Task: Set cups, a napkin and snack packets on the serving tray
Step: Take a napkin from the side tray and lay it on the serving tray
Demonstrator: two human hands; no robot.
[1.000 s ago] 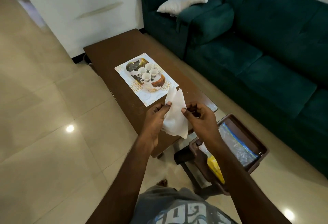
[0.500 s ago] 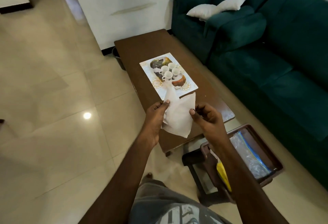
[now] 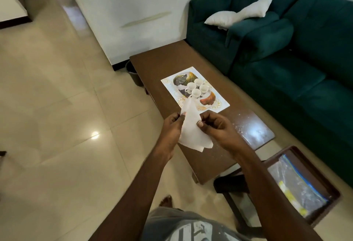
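Snack packets point(image 3: 289, 196), one yellow, lie in a clear bag point(image 3: 305, 181) on a dark side tray point(image 3: 278, 154) at near right. Beyond, over the near end of the brown table point(image 3: 162, 59), the left hand point(image 3: 172, 126) and right hand point(image 3: 215, 128) each pinch the white napkin point(image 3: 193, 135) between them. Farther along the table, the patterned serving tray point(image 3: 221, 105) carries four white cups point(image 3: 196, 93) clustered together.
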